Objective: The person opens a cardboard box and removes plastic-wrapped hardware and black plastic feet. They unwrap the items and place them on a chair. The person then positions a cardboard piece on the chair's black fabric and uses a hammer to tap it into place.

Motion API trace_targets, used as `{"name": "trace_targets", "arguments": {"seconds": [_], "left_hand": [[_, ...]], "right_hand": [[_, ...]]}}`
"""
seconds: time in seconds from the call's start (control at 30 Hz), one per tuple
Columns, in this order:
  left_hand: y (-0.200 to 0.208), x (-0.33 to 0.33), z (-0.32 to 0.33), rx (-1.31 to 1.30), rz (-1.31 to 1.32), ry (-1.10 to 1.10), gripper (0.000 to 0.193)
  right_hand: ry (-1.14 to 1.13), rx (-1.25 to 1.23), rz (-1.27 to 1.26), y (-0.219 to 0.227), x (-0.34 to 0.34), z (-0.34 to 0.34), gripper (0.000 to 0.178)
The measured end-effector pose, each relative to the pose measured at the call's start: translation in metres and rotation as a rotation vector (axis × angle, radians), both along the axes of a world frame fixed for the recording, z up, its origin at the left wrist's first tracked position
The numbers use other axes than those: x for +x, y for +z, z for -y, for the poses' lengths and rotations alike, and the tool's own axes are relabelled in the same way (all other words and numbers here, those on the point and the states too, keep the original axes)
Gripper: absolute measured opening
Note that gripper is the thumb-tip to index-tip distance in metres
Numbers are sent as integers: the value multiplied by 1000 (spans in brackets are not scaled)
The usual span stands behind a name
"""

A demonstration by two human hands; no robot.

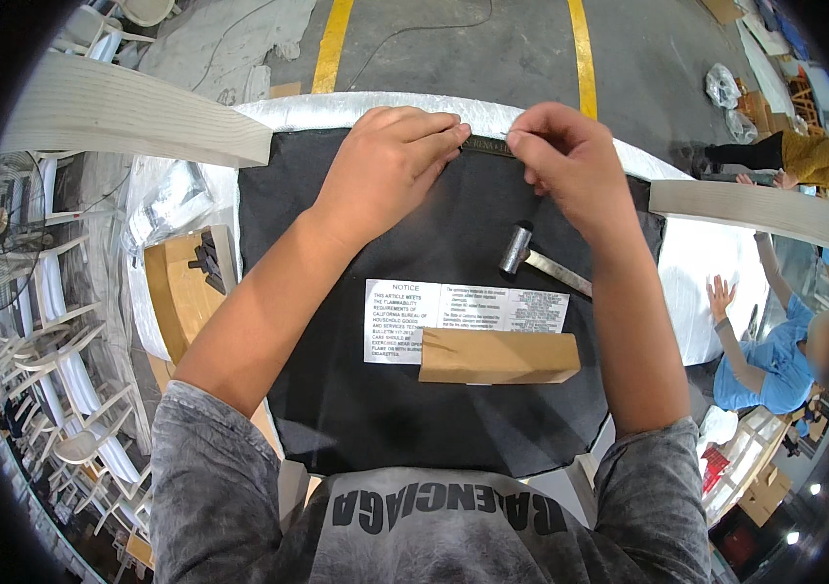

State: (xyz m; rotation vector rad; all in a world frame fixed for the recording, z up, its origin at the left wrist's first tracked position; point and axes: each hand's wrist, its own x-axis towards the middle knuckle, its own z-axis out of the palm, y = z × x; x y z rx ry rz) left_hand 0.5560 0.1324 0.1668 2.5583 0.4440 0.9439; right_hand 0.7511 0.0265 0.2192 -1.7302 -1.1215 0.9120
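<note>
An upturned chair seat with a black fabric underside [337, 419] lies in front of me. Along its far edge runs a narrow dark strip [487, 145] with lettering. My left hand [390, 165] is closed on the strip's left end, its fingertips pressed together against the edge. At the other end, my right hand [565, 161] pinches thumb to forefinger; what is between them is too small to name. Below my right hand a small hammer [515, 250] rests on the fabric, its handle partly behind my forearm. A printed white label [393, 326] lies flat, overlapped by a small cardboard box [499, 358].
Pale wooden legs [142, 109] jut out on both sides of the seat. An open carton [169, 292] with dark pieces stands at left, near many white chair frames [84, 443]. Two co-workers are at right, one in a blue shirt [765, 360]. A fan [8, 229] stands far left.
</note>
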Motion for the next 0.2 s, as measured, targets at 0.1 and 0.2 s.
{"name": "trace_targets", "arguments": {"seconds": [0.1,0.2], "left_hand": [[2,-1,-2,-18,-37,-15,28],[4,-4,-7,-89,-95,-20,28]], "right_hand": [[51,10,193,-10,-6,-6,12],[58,-27,263,-9,-11,-8,12]]}}
